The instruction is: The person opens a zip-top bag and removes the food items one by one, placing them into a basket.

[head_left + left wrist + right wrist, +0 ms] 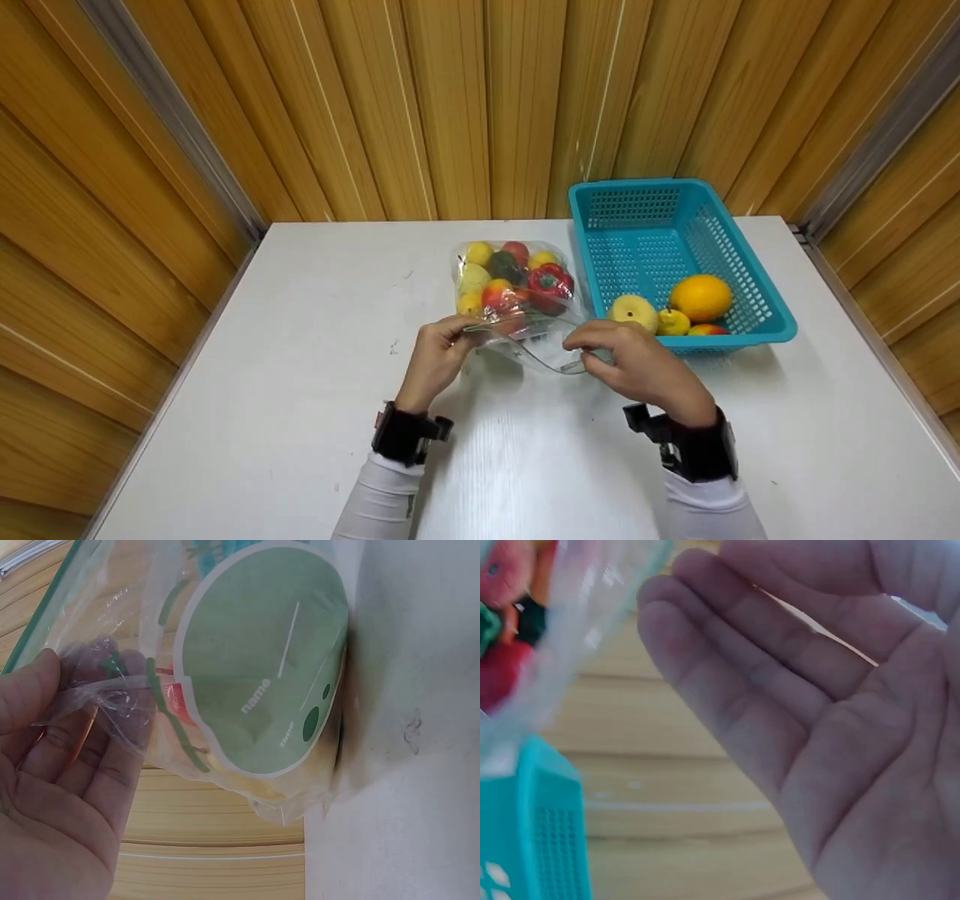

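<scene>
A clear zip bag (517, 346) lies at mid-table. Packed inside are a red bell pepper (551, 282), a red-yellow fruit (501, 295), and several yellow, green and red pieces. Its mouth faces the person and gapes, with the zip edge bowed. At the left corner of the mouth, my left hand (439, 358) pinches the film between thumb and fingers. A pale green label (262, 667) shows in the left wrist view. My right hand (634, 360) is at the mouth's right end, index and thumb beside the film; whether they grip it is unclear. Its other fingers (727, 682) are loosely extended.
Right of the bag stands a turquoise basket (757, 289). In its near end are an orange-yellow fruit (701, 298), a pale round fruit (634, 312), a small yellow pear (673, 322) and a red-yellow fruit (707, 330). Wood-look panels (450, 112) rise behind the white table (322, 315).
</scene>
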The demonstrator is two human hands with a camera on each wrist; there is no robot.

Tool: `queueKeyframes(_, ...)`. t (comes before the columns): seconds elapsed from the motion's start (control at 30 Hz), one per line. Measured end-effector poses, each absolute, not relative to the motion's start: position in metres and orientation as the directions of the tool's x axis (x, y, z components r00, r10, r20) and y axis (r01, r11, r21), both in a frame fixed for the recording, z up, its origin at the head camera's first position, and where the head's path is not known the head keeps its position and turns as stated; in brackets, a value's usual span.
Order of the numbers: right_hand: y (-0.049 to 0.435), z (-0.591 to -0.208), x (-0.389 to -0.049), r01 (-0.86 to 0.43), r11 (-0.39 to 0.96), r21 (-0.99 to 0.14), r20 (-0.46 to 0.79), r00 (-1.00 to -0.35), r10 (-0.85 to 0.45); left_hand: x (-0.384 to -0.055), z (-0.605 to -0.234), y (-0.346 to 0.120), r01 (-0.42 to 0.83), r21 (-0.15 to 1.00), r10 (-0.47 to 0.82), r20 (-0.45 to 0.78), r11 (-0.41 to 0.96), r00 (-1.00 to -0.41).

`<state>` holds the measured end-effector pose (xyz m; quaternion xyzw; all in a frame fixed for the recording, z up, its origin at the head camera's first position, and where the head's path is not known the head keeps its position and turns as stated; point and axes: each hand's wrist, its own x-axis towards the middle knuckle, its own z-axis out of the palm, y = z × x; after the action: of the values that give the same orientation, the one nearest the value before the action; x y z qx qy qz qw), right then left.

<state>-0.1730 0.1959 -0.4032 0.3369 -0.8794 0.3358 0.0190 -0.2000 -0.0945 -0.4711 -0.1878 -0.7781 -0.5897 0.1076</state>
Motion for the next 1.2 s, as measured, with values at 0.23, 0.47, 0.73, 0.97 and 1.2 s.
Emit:
queueKeyframes(0.23,0.174,-0.431,-0.194,-0.561,0.614,-0.555,0.088,-0.773,-0.628,-0.200,-0.472,-0.094,0.419,0.879,0.165,0.389,0.228,-0.906)
queueKeyframes(0.47,0.152,-0.467,-0.213,-0.531,0.679,-0.506,0.267,-0.845,-0.462,-0.201,-0.471,-0.095,0.415,0.882,0.175,0.383,0.223,-0.907)
queueKeyframes(0.73,0.141,-0.492,-0.223,-0.467,0.714,-0.522,0.343,-0.881,-0.325,-0.200,-0.471,-0.092,0.411,0.883,0.180,0.377,0.227,-0.909)
queueKeyframes(0.97,0.138,-0.502,-0.223,-0.366,0.756,-0.543,0.208,-0.931,-0.301,-0.200,-0.471,-0.093,0.419,0.875,0.182,0.383,0.243,-0.906)
queueKeyframes(1.2,0.136,-0.505,-0.222,-0.285,0.773,-0.566,0.054,-0.949,-0.311,-0.199,-0.471,-0.093,0.414,0.874,0.187,0.376,0.254,-0.908)
